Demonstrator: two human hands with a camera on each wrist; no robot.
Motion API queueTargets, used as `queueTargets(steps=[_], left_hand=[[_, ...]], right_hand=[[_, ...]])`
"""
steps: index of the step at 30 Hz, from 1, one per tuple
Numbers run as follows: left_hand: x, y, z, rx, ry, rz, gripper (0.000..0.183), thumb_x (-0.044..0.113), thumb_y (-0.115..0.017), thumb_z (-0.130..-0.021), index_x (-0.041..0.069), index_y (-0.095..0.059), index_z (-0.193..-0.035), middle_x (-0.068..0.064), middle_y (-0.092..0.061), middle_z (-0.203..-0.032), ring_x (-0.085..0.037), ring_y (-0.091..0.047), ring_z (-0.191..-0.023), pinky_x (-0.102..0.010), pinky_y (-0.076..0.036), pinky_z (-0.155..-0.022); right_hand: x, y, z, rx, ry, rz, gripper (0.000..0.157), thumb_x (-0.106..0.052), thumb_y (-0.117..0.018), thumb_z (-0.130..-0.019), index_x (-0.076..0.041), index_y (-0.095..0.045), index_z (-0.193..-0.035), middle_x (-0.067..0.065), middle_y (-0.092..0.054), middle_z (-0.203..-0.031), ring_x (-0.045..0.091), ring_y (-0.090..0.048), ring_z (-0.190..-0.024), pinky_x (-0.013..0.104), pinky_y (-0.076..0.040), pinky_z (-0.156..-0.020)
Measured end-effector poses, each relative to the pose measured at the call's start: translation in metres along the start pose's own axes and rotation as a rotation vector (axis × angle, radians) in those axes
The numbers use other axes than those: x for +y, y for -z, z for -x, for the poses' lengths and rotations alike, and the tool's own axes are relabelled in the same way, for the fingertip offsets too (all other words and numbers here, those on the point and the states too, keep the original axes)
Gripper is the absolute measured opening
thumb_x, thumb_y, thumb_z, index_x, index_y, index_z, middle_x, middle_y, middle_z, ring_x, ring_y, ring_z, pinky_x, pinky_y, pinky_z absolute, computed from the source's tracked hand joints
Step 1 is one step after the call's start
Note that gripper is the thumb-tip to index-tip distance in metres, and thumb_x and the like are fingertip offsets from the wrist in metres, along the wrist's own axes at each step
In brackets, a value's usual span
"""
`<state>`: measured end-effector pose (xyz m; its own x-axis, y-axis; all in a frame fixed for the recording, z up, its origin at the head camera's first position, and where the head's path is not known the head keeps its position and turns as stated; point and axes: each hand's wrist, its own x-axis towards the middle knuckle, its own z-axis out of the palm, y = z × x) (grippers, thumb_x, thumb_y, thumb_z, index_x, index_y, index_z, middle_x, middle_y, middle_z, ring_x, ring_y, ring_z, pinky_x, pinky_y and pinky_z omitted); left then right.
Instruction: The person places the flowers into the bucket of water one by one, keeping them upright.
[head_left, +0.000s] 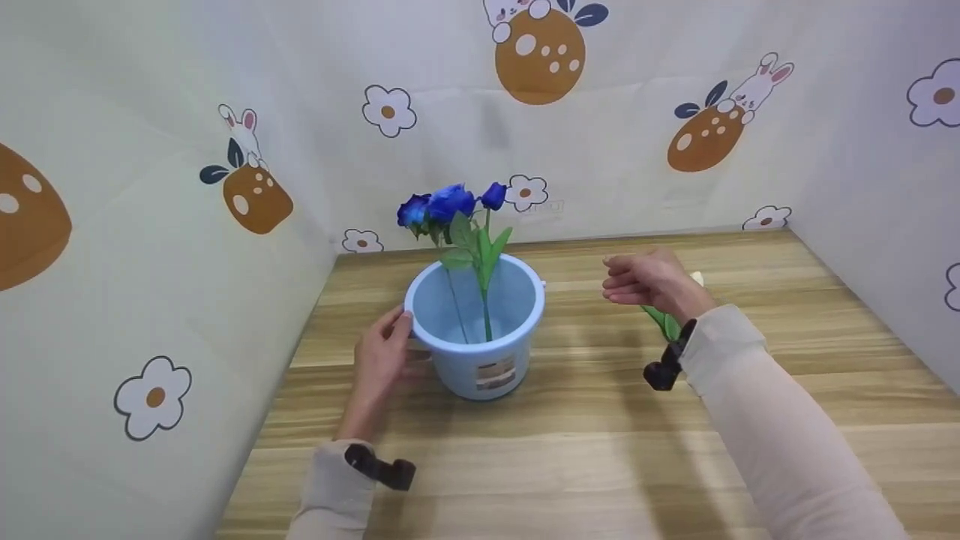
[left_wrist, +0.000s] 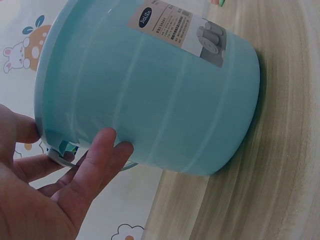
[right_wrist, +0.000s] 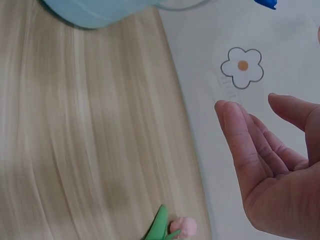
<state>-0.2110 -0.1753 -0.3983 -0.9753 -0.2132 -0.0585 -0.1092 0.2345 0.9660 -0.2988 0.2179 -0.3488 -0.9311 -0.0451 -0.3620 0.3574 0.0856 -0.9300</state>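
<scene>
A light blue bucket (head_left: pixel 480 367) stands upright on the wooden table, with a label on its front. Inside it lean artificial blue flowers: open blooms (head_left: pixel 450 202) and a smaller blue bud (head_left: pixel 493 196) with long green leaves. My left hand (head_left: pixel 382 360) grips the bucket at its left rim; in the left wrist view the thumb touches the rim and the fingers lie by the handle joint. To the right of the bucket, my right hand (head_left: pixel 649 281) is raised with fingers loosely bent, holding nothing. Under that wrist lies a tulip (right_wrist: pixel 183 227) with a pale pink head and green leaves, partly hidden.
The wooden table (head_left: pixel 585 450) meets a patterned cloth wall (head_left: pixel 450 135) at the back, with more cloth at both sides. The bucket's thin handle (right_wrist: pixel 185 7) hangs on its far side.
</scene>
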Motion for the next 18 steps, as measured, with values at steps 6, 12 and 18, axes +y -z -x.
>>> queueTargets(steps=[6, 12, 18], left_hand=[[-0.001, -0.001, -0.001, 0.023, -0.041, 0.011, 0.049, 0.032, -0.054, -0.109, 0.007, -0.058, -0.151, -0.027, -0.070, -0.128, -0.035, -0.079, -0.082, -0.041, -0.068, -0.061], [-0.002, -0.001, 0.000, 0.019, -0.033, 0.010, 0.048, 0.031, -0.053, -0.109, 0.008, -0.058, -0.152, -0.026, -0.069, -0.132, -0.038, -0.079, -0.087, -0.041, -0.068, -0.063], [-0.002, 0.000, -0.001, 0.011, -0.028, -0.011, 0.049, 0.033, -0.053, -0.110, 0.010, -0.057, -0.153, -0.025, -0.069, -0.133, -0.038, -0.079, -0.091, -0.039, -0.068, -0.064]], right_hand=[[0.012, 0.014, -0.001, 0.008, -0.016, 0.008, 0.052, -0.022, -0.064, -0.105, 0.013, -0.053, -0.142, 0.007, -0.080, -0.085, 0.015, -0.080, -0.075, 0.026, -0.067, -0.077], [0.022, 0.028, -0.001, 0.030, -0.034, 0.022, 0.047, -0.023, -0.064, -0.105, 0.012, -0.057, -0.136, 0.006, -0.080, -0.083, 0.015, -0.080, -0.075, 0.026, -0.067, -0.076], [0.033, 0.044, 0.001, 0.039, -0.053, 0.003, 0.031, -0.021, -0.066, -0.104, 0.006, -0.065, -0.120, 0.007, -0.080, -0.084, 0.015, -0.080, -0.075, 0.027, -0.067, -0.076]])
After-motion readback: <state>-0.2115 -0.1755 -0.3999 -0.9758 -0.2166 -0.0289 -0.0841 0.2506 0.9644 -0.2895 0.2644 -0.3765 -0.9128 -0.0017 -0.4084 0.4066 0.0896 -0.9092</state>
